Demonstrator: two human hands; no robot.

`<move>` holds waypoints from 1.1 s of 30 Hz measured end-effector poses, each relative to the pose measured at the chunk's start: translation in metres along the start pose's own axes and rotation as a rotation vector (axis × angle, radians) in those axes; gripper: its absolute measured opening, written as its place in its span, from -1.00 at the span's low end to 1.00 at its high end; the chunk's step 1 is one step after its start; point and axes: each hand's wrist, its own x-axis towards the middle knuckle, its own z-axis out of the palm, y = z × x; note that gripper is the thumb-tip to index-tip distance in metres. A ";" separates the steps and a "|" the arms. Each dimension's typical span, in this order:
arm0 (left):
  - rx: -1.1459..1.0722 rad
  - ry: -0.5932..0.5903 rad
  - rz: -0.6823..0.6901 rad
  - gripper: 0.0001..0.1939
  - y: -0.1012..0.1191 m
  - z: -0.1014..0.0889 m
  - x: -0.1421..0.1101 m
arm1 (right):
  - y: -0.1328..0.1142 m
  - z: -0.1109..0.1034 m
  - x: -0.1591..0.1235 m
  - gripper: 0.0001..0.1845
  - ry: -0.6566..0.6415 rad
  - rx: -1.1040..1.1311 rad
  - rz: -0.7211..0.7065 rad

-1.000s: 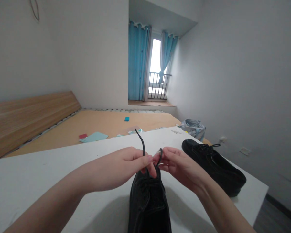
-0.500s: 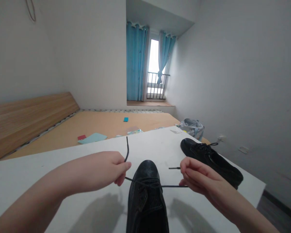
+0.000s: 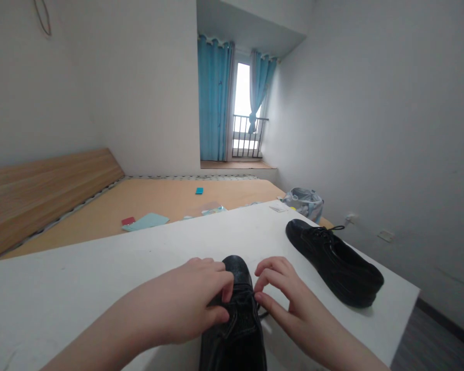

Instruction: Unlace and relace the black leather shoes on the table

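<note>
A black lace-up shoe [image 3: 242, 330] lies on the white table, toe pointing away from me. Over its left side rests my left hand [image 3: 193, 299], thumb and index finger apart near the lacing, with no lace visible between them. At the right side of the lacing, my right hand [image 3: 280, 288] has thumb and index tip close together on the black shoelace [image 3: 262, 312], its other fingers curled loosely. Part of that lace curves out below the right thumb. My left hand hides the left part of the lacing.
A second black shoe [image 3: 334, 265], its lace tied, lies to the right on the white table [image 3: 112, 268]. Behind are a wooden surface [image 3: 170, 190] with a light-blue sheet [image 3: 149, 221], a red piece [image 3: 128, 221] and a blue piece [image 3: 199, 190]. A bag [image 3: 305, 203] stands beyond the right corner.
My hands first came together above the shoe, then pulled the lace ends apart to both sides. Now both have come back in to the lacing, and the left hand's lace end is out of sight.
</note>
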 end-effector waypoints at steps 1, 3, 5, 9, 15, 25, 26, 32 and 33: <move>0.010 0.001 0.010 -0.96 0.002 0.001 0.001 | -0.001 0.001 0.001 -0.91 0.000 0.012 -0.003; 0.027 0.012 0.017 -0.97 0.003 0.000 0.003 | -0.003 0.002 0.002 -0.91 -0.010 0.043 0.025; 0.032 0.029 0.005 -0.93 0.004 -0.002 0.003 | -0.007 0.001 0.002 -0.89 -0.019 0.060 0.083; 0.018 0.028 -0.051 -0.89 0.002 -0.005 -0.002 | -0.013 -0.006 0.000 -0.87 -0.062 0.030 0.139; -0.018 -0.042 -0.141 -0.89 -0.007 -0.003 -0.003 | 0.002 -0.002 -0.011 -0.72 -0.132 0.237 0.261; -0.316 -0.001 -0.184 -0.72 -0.012 0.001 0.019 | 0.001 -0.001 -0.014 -0.89 -0.014 0.271 0.195; -0.217 0.051 -0.208 -0.69 -0.012 0.001 0.019 | 0.002 -0.002 -0.015 -0.84 0.005 0.107 0.120; 0.129 0.109 -0.278 -0.83 -0.019 -0.006 0.007 | 0.017 0.007 -0.012 -0.65 0.335 -0.442 -0.157; 0.079 0.042 -0.237 -0.85 -0.020 -0.008 0.004 | 0.017 0.008 -0.009 -0.67 0.394 -0.435 -0.166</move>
